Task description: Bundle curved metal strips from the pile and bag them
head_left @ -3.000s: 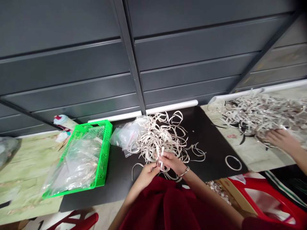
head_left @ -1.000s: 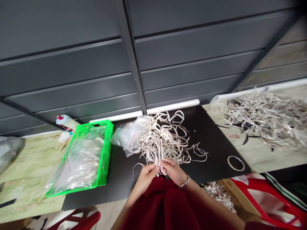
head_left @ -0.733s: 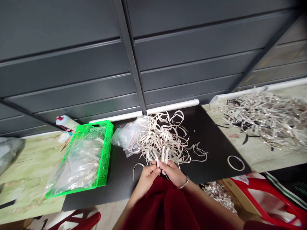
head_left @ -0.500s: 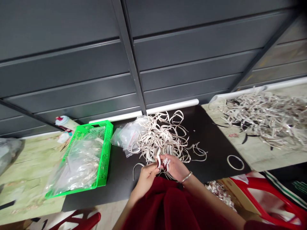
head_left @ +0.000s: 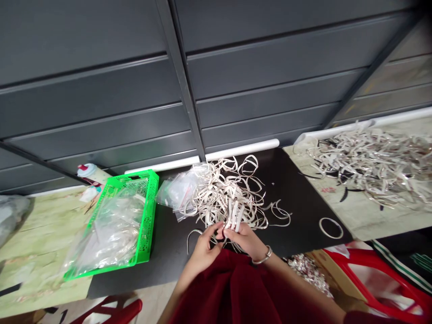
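Several pale strips (head_left: 233, 216) stand up side by side from my right hand (head_left: 248, 240), whose fingers are wrapped round their lower ends. My left hand (head_left: 204, 249) is beside it, fingertips close to the bottom of the strips, with the thumb and fingers apart. Whether a strip touches the left fingertips is hard to make out. Just beyond both hands, a tangled heap of pale, curled strips (head_left: 216, 193) lies on the black table surface (head_left: 297, 202). Clear plastic bags (head_left: 178, 191) touch the heap's left side.
A green basket (head_left: 148, 225) at the left holds filled clear bags. Behind it lies a bottle (head_left: 92, 171). A single ring (head_left: 331, 228) is on the table to the right. Another large heap of strips (head_left: 378, 166) covers the right table. Below is a red stool (head_left: 364, 270).
The strips in my right hand now point upward in a row instead of curling between the hands. My left fingers have loosened and moved slightly back from them.
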Demonstrator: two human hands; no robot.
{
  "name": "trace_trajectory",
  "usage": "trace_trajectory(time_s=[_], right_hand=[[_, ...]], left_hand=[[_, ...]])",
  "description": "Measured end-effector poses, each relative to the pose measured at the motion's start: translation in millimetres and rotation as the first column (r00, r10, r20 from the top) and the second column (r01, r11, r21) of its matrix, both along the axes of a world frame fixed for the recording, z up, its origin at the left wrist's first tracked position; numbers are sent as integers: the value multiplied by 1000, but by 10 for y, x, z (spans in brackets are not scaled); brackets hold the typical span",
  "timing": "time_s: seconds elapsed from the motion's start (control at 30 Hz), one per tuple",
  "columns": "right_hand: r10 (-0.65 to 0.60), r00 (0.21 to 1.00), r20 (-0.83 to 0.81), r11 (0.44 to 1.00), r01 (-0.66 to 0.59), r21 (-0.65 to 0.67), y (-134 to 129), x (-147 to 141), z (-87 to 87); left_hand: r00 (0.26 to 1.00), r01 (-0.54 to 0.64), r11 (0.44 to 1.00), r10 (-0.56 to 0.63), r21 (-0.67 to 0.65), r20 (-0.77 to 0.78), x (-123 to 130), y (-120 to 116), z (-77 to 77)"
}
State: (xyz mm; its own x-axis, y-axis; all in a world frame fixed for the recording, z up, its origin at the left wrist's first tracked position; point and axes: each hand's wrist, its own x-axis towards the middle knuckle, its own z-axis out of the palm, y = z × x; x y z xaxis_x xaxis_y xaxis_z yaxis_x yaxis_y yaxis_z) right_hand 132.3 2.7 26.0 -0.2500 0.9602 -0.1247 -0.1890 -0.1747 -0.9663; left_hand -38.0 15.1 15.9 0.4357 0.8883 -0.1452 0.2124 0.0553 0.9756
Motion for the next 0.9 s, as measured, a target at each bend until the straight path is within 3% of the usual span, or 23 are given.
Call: trace_trajectory(time_s=[0.13, 0.27, 0.4, 0.73, 0.9], right_hand=[[36, 975, 221, 984, -73, 161, -40, -42, 32], [30, 941, 337, 959, -122, 256, -58, -112, -16], [-75, 916, 394, 947, -58, 316, -27, -92, -19], [-123, 968, 221, 990, 105, 89, -10, -66, -32], [-150, 920, 363, 989, 133, 70, 10, -162, -84]], left_hand=[[971, 39, 977, 13, -208, 241, -7, -5, 90], [982, 44, 971, 2, -234, 191, 80, 22, 182], [958, -33, 970, 99, -241, 268, 137, 42, 206], [893, -159, 903, 304, -400, 332, 207, 14, 87], [854, -155, 862, 362, -483, 373, 313, -41, 69]])
